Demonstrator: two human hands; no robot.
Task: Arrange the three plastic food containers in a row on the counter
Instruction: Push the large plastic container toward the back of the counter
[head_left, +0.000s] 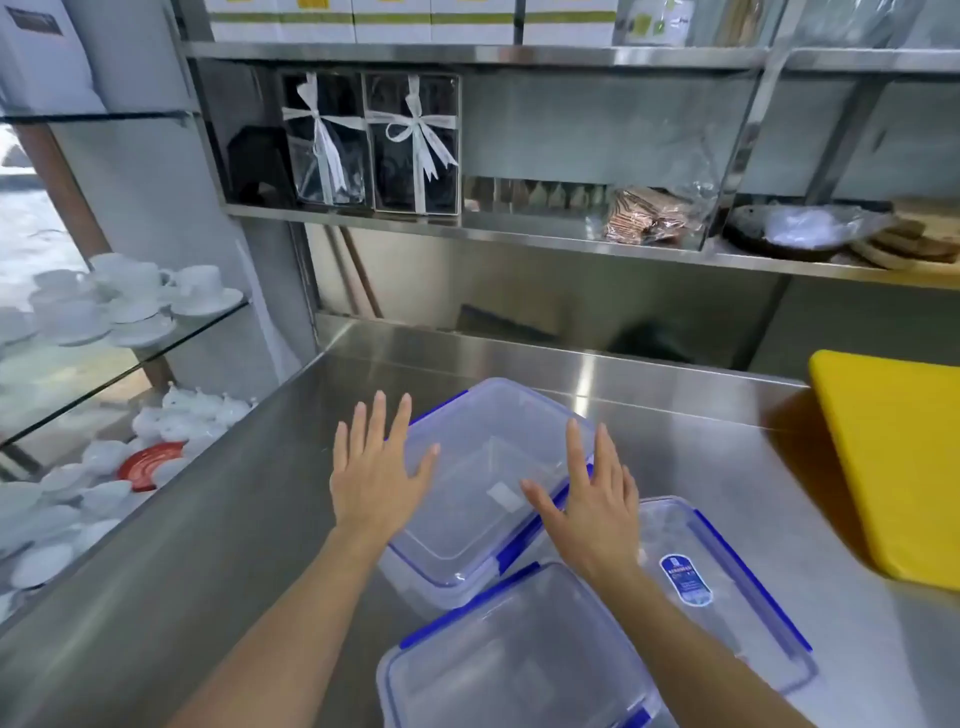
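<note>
Three clear plastic containers with blue-clipped lids sit clustered on the steel counter (208, 545). The farthest container (483, 467) lies at an angle in the middle. A second container (727, 597), bearing a blue label, lies to its right and nearer. The third container (519, 670) is closest, at the bottom edge. My left hand (376, 467) hovers flat, fingers spread, over the far container's left edge. My right hand (592, 499) is spread over that container's right edge. Neither hand grips anything.
A yellow cutting board (893, 462) lies on the counter at the right. Steel shelves (467, 218) behind hold ribboned gift boxes and wrapped goods. Glass shelves (130, 332) at the left carry white cups and saucers.
</note>
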